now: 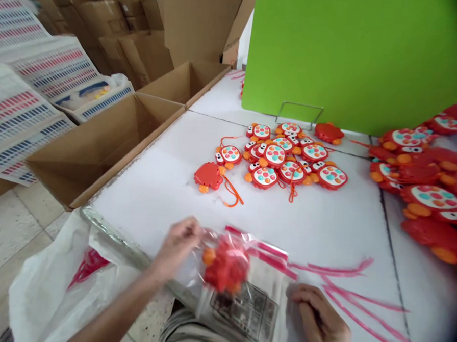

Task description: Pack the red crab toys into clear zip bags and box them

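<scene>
I'm gripping the clear bag (241,289) at its left edge with my left hand (176,247); the red toy (226,267) is sitting inside it, at the table's (166,183) near edge. My right hand (322,321) is pressing flat on the bag's right side, fingers released.

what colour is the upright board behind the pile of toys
Bright green, plain with no pattern; the board shows clearly in the head view, behind the toys.

Red toy (226,265) with orange feet, clear bag (245,289) with pink strip and black print, green board (357,55), white table (166,183)
</scene>
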A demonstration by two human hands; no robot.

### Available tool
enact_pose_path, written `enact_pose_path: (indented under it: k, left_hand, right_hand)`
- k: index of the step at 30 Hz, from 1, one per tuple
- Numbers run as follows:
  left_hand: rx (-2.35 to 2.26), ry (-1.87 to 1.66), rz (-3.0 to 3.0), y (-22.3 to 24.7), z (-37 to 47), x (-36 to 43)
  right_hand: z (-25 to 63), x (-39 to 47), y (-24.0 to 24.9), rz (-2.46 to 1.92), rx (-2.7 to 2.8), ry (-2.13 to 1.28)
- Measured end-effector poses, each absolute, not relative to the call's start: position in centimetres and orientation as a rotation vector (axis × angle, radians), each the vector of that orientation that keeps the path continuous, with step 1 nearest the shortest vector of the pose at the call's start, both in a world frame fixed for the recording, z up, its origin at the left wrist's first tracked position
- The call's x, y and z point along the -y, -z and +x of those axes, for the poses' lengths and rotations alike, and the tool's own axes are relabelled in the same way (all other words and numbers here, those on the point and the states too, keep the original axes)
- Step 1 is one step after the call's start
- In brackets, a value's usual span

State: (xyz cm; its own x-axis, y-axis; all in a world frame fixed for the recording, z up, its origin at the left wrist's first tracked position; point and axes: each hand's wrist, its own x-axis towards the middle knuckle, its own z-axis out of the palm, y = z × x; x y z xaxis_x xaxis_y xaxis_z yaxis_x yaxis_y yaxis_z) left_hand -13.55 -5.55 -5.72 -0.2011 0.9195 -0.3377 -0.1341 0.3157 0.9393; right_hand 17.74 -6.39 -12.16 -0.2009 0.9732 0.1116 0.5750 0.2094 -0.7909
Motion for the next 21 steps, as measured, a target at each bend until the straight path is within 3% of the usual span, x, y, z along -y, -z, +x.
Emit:
enact_pose_path:
  k: [4, 6, 7, 11, 16, 21]
  left_hand:
    - [-1.763, -2.179, 0.997, 0.3, -21.3, 4.4]
    - [-1.88, -2.342, 1.173, -0.3, -22.9, 3.8]
    - [-1.954, -2.215, 1.298, 0.1, -22.8, 3.3]
    - [-2.124, -1.171, 1.521, 5.2, -20.1, -0.6]
    - [-2.114, -0.995, 1.479, 9.9, -16.2, -7.2]
    - [-1.859, -0.903, 1.705, 9.6, -9.4, -7.0]
  right_hand:
    - [17.7, 6.8, 13.4, -1.414, 1.867, -0.675]
    - [17.5, 6.8, 13.7, -1.42, 1.873, -0.627]
    - [17.4, 6.9, 13.8, -1.427, 1.88, -0.611]
    - [17.2, 6.8, 13.9, -1.478, 1.863, -0.576]
    - [16.6, 6.5, 13.5, -1.424, 1.823, -0.563]
    - [16.5, 6.5, 13.8, -1.447, 1.781, -0.61]
